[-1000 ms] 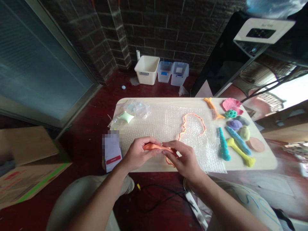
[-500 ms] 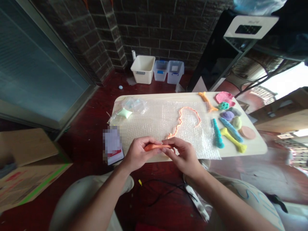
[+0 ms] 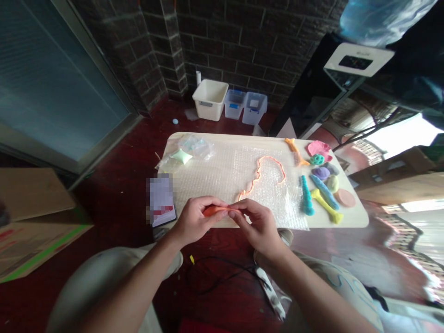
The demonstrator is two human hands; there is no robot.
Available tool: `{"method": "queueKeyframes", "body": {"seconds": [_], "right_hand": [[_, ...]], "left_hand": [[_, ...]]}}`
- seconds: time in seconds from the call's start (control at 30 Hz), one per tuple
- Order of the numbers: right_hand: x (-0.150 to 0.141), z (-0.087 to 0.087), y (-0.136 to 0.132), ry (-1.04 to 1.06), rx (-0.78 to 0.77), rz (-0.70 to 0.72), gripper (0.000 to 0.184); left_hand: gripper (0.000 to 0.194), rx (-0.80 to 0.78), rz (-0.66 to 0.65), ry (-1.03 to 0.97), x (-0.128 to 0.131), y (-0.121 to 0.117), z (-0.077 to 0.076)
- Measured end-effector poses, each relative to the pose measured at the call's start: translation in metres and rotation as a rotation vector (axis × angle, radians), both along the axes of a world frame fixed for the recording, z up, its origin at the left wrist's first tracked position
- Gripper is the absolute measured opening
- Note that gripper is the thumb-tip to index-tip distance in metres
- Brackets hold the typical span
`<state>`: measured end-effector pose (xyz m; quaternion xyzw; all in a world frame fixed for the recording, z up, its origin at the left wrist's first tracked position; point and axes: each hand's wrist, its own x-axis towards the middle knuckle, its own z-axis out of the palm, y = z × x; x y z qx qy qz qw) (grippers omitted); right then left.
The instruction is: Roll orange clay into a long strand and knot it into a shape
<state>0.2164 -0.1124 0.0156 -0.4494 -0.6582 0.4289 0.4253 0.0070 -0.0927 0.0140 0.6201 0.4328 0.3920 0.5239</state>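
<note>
Between the fingertips of both hands is a lump of orange modelling clay point(image 3: 211, 211), drawn out long and narrow. My left hand point(image 3: 193, 222) pinches its thicker end. My right hand point(image 3: 259, 225) has its thumb and fingers closed on the thinner end, which they partly hide. A thin, wavy orange clay strand point(image 3: 258, 172) runs from just behind my right fingers over the bubble wrap point(image 3: 222, 171) and curls at its far end. Whether strand and lump are joined, I cannot tell.
Clay shapes lie at the table's right: a yellow bone point(image 3: 328, 207), a teal stick point(image 3: 306, 196), a pink dish point(image 3: 319, 150). A pale green packet point(image 3: 181, 156) is at left, near a phone point(image 3: 163, 203). Storage bins point(image 3: 210, 99) stand by the wall; a power strip point(image 3: 272, 296) lies below.
The camera view has shifted slightly. Both hands stay close together on the orange clay; my right fingers have shifted a little on its thin end. The strand lies as before.
</note>
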Motion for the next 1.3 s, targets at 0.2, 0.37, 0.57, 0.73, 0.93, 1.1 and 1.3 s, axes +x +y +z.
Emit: {"method": "queueKeyframes", "body": {"seconds": [0.2, 0.37, 0.57, 0.73, 0.93, 1.1, 1.3], "right_hand": [[0.002, 0.000, 0.009, -0.033, 0.054, 0.014, 0.012], [0.005, 0.002, 0.011, -0.112, 0.107, 0.002, 0.011], [0.007, 0.003, 0.007, -0.149, 0.183, 0.032, 0.023], [0.006, 0.008, 0.004, -0.143, 0.200, 0.065, 0.015], [0.004, 0.001, 0.003, -0.072, 0.016, -0.010, 0.015], [0.003, -0.007, 0.007, 0.178, -0.217, -0.021, 0.014], [0.002, -0.003, 0.021, 0.086, -0.169, 0.011, 0.013]], "left_hand": [[0.017, -0.026, -0.040, 0.002, 0.000, 0.006, 0.002], [0.022, -0.112, -0.064, -0.105, 0.004, 0.009, -0.002], [0.023, -0.161, -0.090, -0.114, 0.003, 0.005, -0.003], [0.027, -0.262, -0.135, -0.162, 0.004, 0.002, -0.002], [0.026, -0.196, -0.079, -0.158, 0.004, 0.001, -0.005], [0.022, -0.056, -0.007, -0.022, 0.003, -0.001, -0.006], [0.033, -0.180, -0.068, -0.125, 0.007, 0.014, -0.014]]}}
